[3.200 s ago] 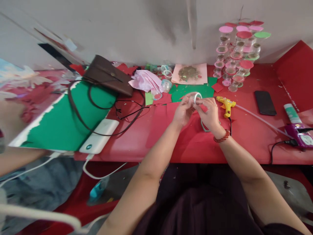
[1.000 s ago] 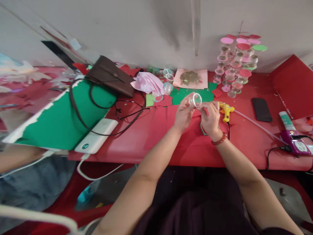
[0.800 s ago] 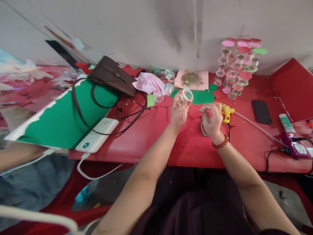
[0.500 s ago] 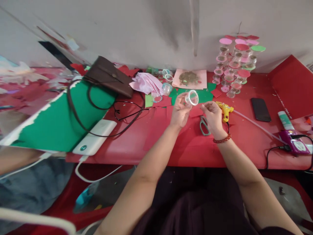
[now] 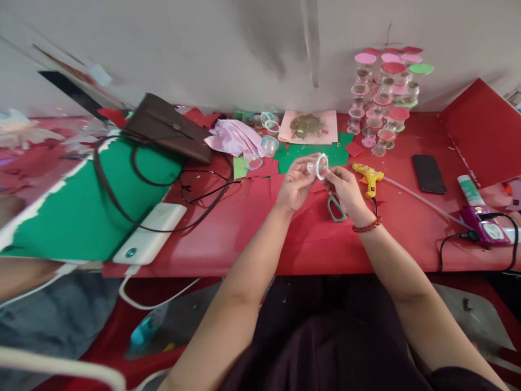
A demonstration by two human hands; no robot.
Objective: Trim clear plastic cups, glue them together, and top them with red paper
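My left hand (image 5: 295, 184) grips a small clear plastic cup (image 5: 318, 166) by its base, mouth turned to the right, above the red table (image 5: 407, 239). My right hand (image 5: 345, 190), with a red bead bracelet at the wrist, is pinched at the cup's rim; what its fingertips hold, if anything, is too small to make out. Green-handled scissors (image 5: 334, 209) lie on red paper just under my right hand. A yellow glue gun (image 5: 368, 178) rests a little to the right.
A stack of small lidded cups (image 5: 382, 98) stands at the back right. A phone (image 5: 426, 172), a purple power plug (image 5: 486, 228), a brown bag (image 5: 166, 127), green paper (image 5: 81, 206), pink cloth (image 5: 234, 138) and loose cups (image 5: 268, 144) surround the work spot. Another person's arm (image 5: 24, 274) shows at left.
My hands parted about a second ago, the left lifting the cup away. My right hand has since come back to the cup's rim.
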